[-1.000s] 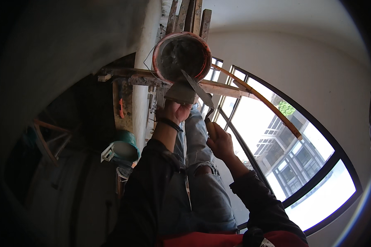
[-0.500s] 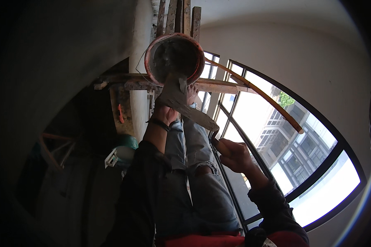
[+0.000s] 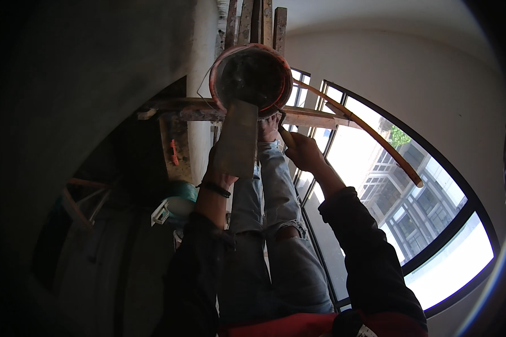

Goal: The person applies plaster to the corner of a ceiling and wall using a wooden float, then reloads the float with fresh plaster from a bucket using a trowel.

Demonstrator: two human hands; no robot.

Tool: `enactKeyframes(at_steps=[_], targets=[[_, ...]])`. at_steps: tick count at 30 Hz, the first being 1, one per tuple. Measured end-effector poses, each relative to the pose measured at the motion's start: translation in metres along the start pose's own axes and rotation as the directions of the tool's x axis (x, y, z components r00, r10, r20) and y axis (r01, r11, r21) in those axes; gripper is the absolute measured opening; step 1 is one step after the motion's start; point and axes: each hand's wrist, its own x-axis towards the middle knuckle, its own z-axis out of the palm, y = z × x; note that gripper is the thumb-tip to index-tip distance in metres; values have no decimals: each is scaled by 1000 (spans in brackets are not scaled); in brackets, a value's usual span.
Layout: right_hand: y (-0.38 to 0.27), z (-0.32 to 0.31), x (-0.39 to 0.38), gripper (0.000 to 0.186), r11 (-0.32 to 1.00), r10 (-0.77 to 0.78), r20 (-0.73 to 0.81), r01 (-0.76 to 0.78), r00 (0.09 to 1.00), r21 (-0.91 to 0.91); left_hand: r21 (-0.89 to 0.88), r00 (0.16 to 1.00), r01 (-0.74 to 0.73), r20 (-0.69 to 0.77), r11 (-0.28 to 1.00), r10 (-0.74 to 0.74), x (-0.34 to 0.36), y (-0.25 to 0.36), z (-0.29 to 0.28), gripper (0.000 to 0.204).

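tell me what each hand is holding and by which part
Left hand holds a flat plaster board from beneath; right hand grips a tool's handle.

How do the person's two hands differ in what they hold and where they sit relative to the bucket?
The left hand holds a flat grey plaster board that hides most of it; the right hand grips a thin tool handle and shows clearly. The left hand sits below the bucket, the board's top edge overlapping its rim; the right hand sits at its lower right. Both reach forward above the knees.

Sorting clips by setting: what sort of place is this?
Likely an unfinished building interior under construction: rough wooden scaffold planks, a mortar-caked bucket, a flat plastering board in the left hand, and bare grey walls.
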Motion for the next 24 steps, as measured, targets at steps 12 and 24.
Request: enactKeyframes(at_steps=[12,24], targets=[[-76,-62,59,36,812,33,140,55,990,-581,-949,980,33,-31,314,-196,-48,-11,-18,30],[-85,-88,114,36,940,341,487,-300,804,-163,-882,985,1,-79,472,-151,-43,-4,-21,35]])
